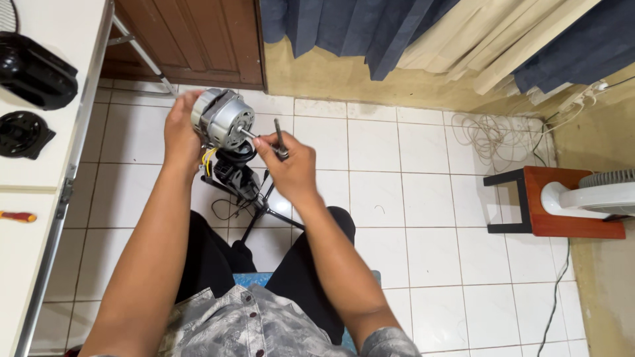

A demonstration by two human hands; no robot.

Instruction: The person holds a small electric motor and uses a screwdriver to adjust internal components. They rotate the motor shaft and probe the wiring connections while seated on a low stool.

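Left hand [180, 129] grips the round grey metal fan motor [221, 119], already stripped bare; right hand [291, 168] pinches its shaft, clutching a dark slim tool [280, 140]; reassembly remains.

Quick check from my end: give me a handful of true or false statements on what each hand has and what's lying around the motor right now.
1. The left hand grips the grey fan motor. True.
2. The right hand is empty. False: it holds a slim dark tool and its fingers touch the motor shaft.
3. The motor rests on the white table. False: it is held up over the tiled floor.
4. A red-handled screwdriver lies on the table at left. True.
5. A white fan sits on the red stool at right. True.
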